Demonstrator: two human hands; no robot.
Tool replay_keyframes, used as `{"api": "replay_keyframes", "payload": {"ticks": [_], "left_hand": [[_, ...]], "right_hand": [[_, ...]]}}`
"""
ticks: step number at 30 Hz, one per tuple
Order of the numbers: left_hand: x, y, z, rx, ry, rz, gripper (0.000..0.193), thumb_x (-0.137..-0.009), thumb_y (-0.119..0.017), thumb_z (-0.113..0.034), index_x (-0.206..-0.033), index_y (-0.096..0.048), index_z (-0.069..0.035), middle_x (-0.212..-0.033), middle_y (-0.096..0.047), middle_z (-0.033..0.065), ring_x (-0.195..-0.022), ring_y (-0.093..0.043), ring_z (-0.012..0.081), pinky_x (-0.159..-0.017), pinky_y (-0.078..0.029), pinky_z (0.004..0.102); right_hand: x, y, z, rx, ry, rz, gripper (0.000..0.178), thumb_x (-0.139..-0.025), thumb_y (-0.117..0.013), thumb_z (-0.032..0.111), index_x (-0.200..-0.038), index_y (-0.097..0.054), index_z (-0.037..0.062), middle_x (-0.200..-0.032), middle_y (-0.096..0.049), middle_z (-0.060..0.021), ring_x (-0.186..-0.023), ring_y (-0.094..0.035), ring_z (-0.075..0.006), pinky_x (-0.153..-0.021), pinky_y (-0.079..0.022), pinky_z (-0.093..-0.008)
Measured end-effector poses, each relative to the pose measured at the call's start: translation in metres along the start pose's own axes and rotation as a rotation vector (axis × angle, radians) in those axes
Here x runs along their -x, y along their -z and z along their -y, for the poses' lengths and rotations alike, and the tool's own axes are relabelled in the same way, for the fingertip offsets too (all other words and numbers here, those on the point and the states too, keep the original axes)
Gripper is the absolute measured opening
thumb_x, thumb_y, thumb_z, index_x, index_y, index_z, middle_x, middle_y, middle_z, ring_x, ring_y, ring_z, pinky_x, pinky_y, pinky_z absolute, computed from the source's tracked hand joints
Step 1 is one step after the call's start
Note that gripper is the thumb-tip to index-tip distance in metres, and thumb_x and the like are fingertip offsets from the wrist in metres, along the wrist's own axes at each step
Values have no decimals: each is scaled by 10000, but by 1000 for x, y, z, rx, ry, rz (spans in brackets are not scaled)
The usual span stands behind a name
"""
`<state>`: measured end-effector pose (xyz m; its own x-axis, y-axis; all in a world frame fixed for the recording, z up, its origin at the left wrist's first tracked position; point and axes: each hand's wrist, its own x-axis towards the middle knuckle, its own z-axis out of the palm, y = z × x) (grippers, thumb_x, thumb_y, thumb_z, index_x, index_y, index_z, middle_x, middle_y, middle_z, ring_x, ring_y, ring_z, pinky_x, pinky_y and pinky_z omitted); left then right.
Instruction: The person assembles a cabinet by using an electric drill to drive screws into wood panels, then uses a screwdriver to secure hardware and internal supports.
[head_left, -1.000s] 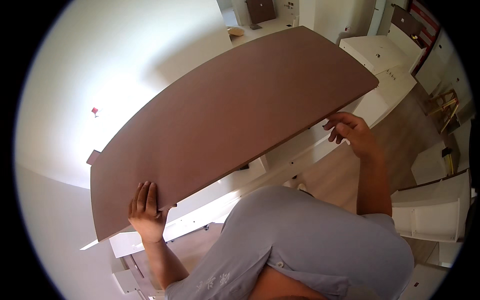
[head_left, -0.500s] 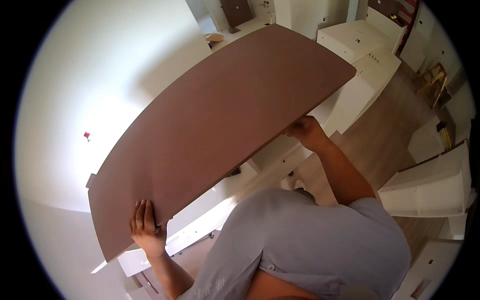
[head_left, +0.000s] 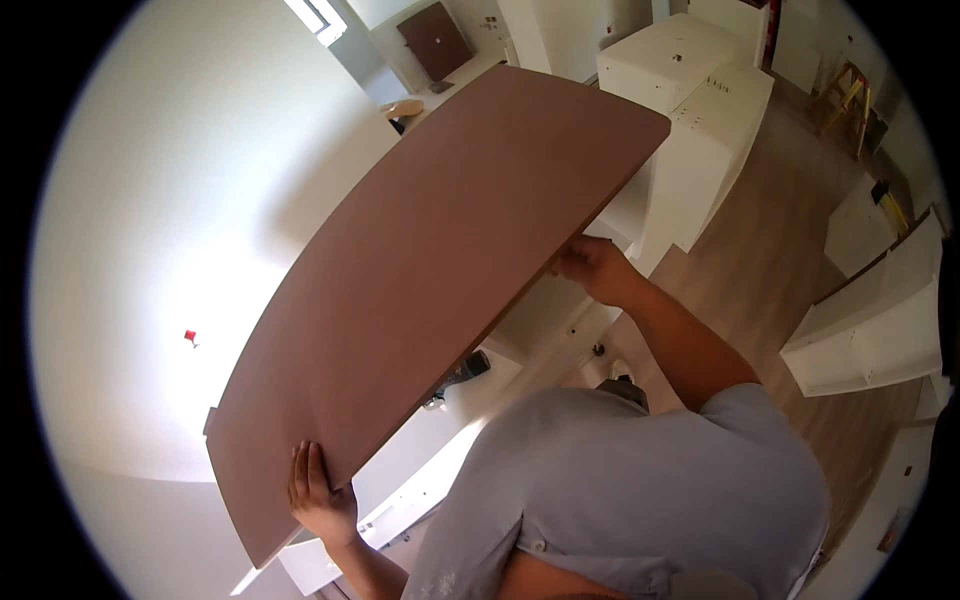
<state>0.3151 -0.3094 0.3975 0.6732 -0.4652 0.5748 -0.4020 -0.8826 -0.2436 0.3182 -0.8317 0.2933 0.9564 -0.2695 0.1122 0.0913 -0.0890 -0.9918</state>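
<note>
A large flat brown panel (head_left: 430,270) slants across the middle of the view, wide face up. My left hand (head_left: 322,500) is closed over its near edge toward the left end, fingers lying on the top face. Farther along the same edge my right hand (head_left: 595,268) grips the panel from the near side; its fingertips are partly hidden under the board. Below the near edge, a black object, perhaps a power tool (head_left: 468,368), lies on a pale surface, partly covered by the panel.
A white wall with a red-capped fitting (head_left: 190,337) rises at the left. White cabinet boxes (head_left: 715,130) stand far right; another white cabinet (head_left: 870,330) is at right, near a yellow-framed stand (head_left: 850,105). Wood-look flooring (head_left: 740,240) runs between. My shoe (head_left: 622,370) shows below.
In the picture the panel and both hands have shifted; the left end sits lower. The room has shifted too, as the view turned. More of the black object shows. Both hands keep their grip.
</note>
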Motion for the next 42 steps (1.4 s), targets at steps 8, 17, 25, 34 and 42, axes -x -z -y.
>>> {"api": "replay_keyframes", "payload": {"ticks": [8, 17, 25, 34, 42], "left_hand": [[-1, 3, -4, -6, 31, 10, 398, -842, -702, -121, -1233, -682, -43, -1283, -698, 157, -1204, -661, 390, -1002, -537, 490], [-4, 4, -9, -35, 38, 58, 420, -894, -653, -150, -1292, -654, -14, -1338, -672, 182, -1261, -624, 410, -1044, -513, 499], [-3, 5, -12, -14, 104, 64, 411, -901, -643, -137, -1292, -662, -13, -1347, -668, 185, -1283, -614, 398, -1073, -486, 494], [-8, -5, -41, -10, 252, -2, 528, -834, -773, -262, -1292, -669, -22, -1349, -670, 174, -1286, -612, 385, -1101, -457, 497], [-75, -10, -148, -51, 242, 41, 627, -800, -799, -325, -1322, -644, -15, -1356, -662, 174, -1299, -597, 394, -1107, -445, 521]], "right_hand": [[25, 48, -19, 116, 149, -476, 258, -919, -755, 139, -1154, -688, 57, -1118, -712, -69, -1011, -661, -186, -894, -529, -367], [-19, 74, 61, 1147, 707, -417, 599, -725, -843, 79, -1284, -654, 189, -1382, -615, 34, -1354, -529, -239, -1198, -341, -515], [-17, 69, 61, 1073, 794, -432, 571, -728, -816, 30, -1262, -689, 188, -1352, -658, 25, -1325, -554, -225, -1177, -363, -494], [-18, 86, 60, 1094, 805, -360, 560, -708, -833, 80, -1242, -703, 188, -1316, -667, 27, -1283, -568, -226, -1108, -388, -484], [-42, 114, 45, 963, 1000, -247, 351, -824, -772, 185, -1168, -724, 232, -1306, -678, 33, -1242, -591, -190, -1060, -392, -439]]}}
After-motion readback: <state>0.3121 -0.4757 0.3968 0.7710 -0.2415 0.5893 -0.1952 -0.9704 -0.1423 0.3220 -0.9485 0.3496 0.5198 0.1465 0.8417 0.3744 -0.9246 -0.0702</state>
